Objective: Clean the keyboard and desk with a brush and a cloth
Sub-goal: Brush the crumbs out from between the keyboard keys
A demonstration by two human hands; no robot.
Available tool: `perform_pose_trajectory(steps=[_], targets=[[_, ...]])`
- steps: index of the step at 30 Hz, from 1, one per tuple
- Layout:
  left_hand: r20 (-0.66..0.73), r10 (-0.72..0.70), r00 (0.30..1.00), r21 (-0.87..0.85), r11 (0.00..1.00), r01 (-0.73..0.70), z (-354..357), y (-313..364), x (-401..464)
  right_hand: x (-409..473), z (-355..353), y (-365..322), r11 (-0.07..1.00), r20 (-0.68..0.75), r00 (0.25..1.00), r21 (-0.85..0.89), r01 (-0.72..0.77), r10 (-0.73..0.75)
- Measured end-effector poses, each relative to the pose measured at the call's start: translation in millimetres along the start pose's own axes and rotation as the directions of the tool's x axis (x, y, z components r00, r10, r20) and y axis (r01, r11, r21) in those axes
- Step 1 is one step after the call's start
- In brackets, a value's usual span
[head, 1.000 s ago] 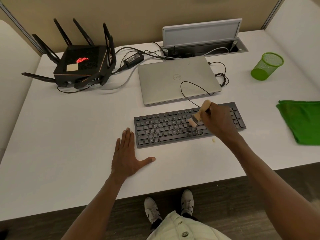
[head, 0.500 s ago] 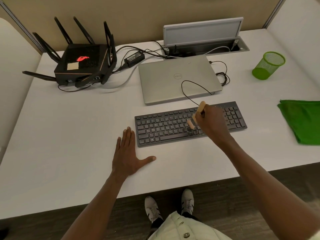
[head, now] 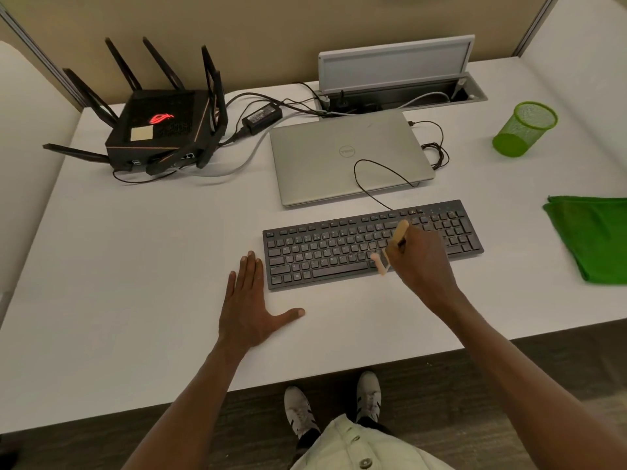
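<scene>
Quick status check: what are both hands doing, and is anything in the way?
Right hand grips brush, bristles on keyboard front rows. Left hand flat on desk beside keyboard. Cloth untouched at right. Keyboard's cable loops over laptop, clear of brush.

right hand (head: pixel 419 262) brushing keyboard (head: pixel 325 252), left hand (head: pixel 251 307) flat

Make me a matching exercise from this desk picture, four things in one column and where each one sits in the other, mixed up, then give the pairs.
Things:
1. brush
2. cloth
3. router
4. left hand

Places:
A. back left of the desk
B. flat on the desk, just left of the keyboard
C. right edge of the desk
D. held in the right hand over the keys

Pairs: 1-D, 2-C, 3-A, 4-B
</scene>
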State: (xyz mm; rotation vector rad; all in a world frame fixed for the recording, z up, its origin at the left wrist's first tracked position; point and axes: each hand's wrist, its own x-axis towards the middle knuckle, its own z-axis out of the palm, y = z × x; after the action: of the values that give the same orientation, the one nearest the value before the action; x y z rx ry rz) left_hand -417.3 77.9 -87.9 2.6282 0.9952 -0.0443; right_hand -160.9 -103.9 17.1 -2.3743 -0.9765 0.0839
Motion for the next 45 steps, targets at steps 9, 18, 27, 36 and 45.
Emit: perform_pose_trajectory(steps=[9,18,27,36,45], targets=[[-0.004,0.001,1.000,0.001,1.000,-0.001,0.6,-1.0,0.0,7.8,-12.5,-4.8,0.993,-0.075,0.996,0.111,-0.034,0.043],[-0.005,0.001,1.000,-0.007,1.000,-0.001,0.7,-1.3,0.3,-17.1,3.0,4.1,0.999,-0.032,0.999,0.045,0.009,-0.008],[-0.010,0.003,1.000,-0.006,1.000,-0.003,0.8,-1.2,-0.8,11.1,-5.0,-1.1,0.991,-0.145,0.989,0.133,-0.009,0.029],[-0.003,0.001,1.000,-0.003,1.000,-0.001,0.6,-0.9,-0.2,13.4,-8.1,9.1,0.995,-0.066,0.996,0.085,-0.055,0.061],[-0.001,-0.005,1.000,-0.010,1.000,0.005,0.7,-1.5,0.2,-8.8,-7.1,14.1,0.997,-0.031,0.997,0.032,-0.075,0.076]])
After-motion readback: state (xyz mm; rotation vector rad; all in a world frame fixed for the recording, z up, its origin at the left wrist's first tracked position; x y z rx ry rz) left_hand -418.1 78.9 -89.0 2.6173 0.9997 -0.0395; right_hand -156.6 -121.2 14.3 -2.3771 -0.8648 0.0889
